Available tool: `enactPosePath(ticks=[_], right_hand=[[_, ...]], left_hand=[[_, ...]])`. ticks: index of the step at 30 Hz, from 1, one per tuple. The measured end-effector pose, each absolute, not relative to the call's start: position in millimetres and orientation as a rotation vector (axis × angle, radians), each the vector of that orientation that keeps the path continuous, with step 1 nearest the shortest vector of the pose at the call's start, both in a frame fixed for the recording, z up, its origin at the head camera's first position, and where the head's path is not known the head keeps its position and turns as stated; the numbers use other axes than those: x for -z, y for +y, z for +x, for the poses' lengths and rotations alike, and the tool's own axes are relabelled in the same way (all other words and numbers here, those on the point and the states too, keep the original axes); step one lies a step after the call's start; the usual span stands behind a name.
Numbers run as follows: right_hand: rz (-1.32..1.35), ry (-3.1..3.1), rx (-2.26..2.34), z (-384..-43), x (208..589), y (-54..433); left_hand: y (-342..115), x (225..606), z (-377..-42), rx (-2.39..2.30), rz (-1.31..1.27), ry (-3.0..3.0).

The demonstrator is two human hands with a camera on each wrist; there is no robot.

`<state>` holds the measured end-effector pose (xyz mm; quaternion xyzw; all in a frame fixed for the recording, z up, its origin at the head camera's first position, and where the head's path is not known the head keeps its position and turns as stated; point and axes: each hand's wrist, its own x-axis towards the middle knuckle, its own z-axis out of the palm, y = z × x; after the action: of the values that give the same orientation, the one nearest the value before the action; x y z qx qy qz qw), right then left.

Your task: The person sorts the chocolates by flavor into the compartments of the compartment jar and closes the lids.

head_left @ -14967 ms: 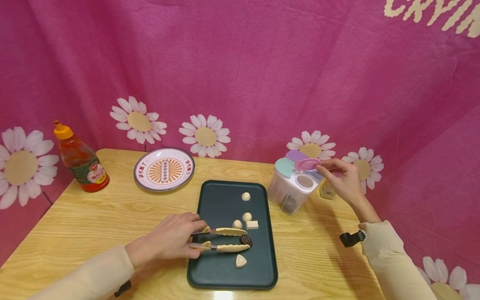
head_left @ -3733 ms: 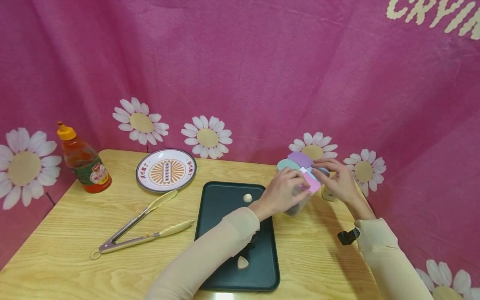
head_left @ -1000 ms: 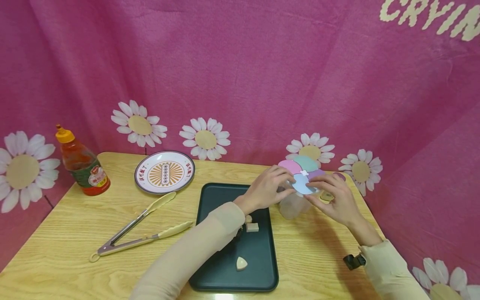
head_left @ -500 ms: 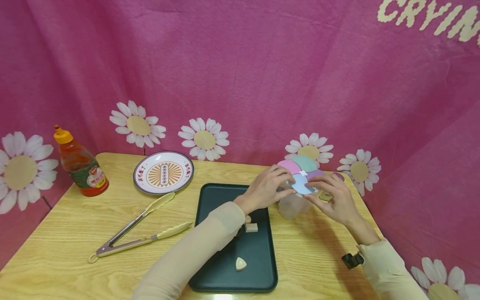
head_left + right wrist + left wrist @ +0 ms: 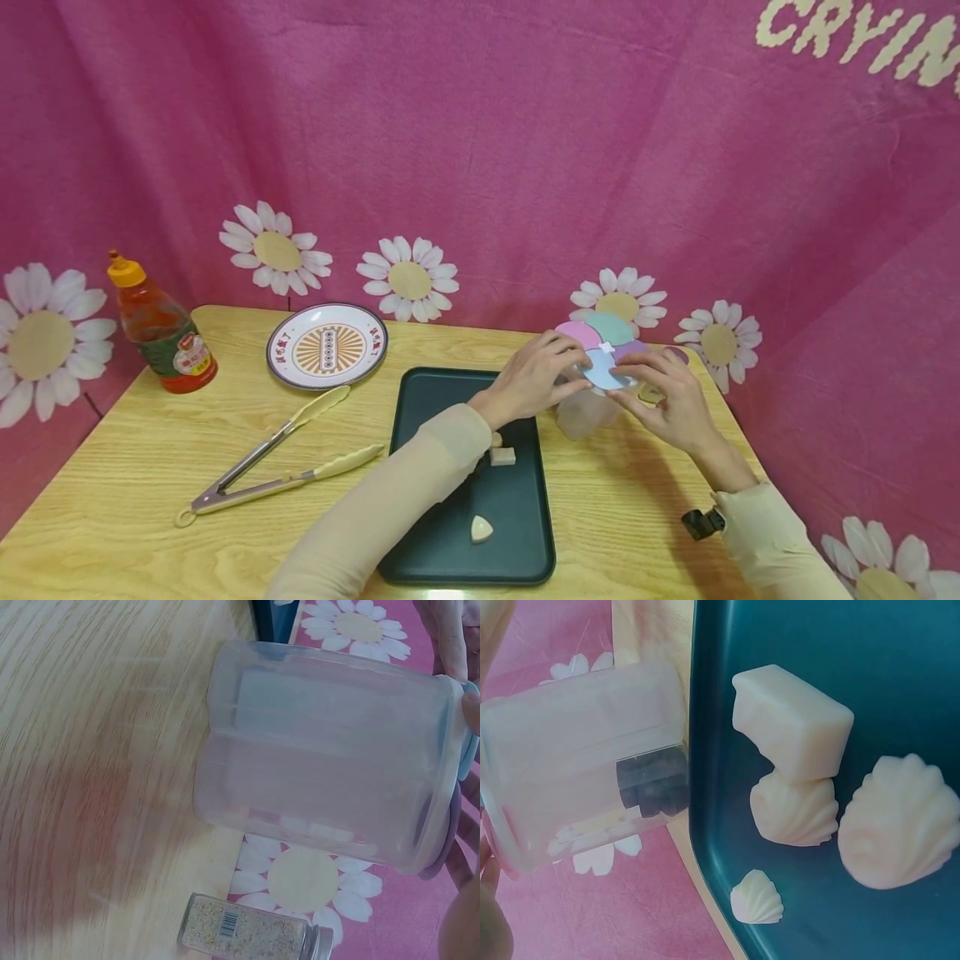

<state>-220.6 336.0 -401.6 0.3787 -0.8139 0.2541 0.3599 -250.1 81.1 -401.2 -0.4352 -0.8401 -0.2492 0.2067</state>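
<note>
A clear plastic storage container [image 5: 585, 414] stands right of the tray. Its round lid has pink, green, purple and blue flaps, with the blue flap [image 5: 602, 369] facing the person. My left hand [image 5: 536, 375] grips the lid's left side by its edge. On the opposite side, my right hand [image 5: 663, 392] holds the lid, thumb at the front rim and fingers on top. Dark pieces [image 5: 656, 781] lie at the container's bottom in the left wrist view. The right wrist view shows the container's clear wall [image 5: 315, 750] from the other side.
On the dark green tray [image 5: 450, 558] lie a cream block [image 5: 802, 724], shell-shaped pieces [image 5: 900, 825] and a triangular piece [image 5: 481, 529]. Spread tongs [image 5: 255, 457] lie left of it. A plate [image 5: 327, 347], a sauce bottle [image 5: 168, 333] and a seasoning jar [image 5: 244, 926] stand farther out.
The left hand has let go of the tongs, now left of the tray. The dark swirled piece has left its spot there. The raised pink flap is down; the container has turned, blue flap frontmost.
</note>
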Motion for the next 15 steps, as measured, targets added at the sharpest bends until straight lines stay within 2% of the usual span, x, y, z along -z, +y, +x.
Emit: enactPosePath(ticks=[15], right_hand=[[0.944,-2.14,-0.757,-219.9,394.5,336.2]], left_hand=[[87.4,392.3,-252.7,0.823,-1.181,-2.325]])
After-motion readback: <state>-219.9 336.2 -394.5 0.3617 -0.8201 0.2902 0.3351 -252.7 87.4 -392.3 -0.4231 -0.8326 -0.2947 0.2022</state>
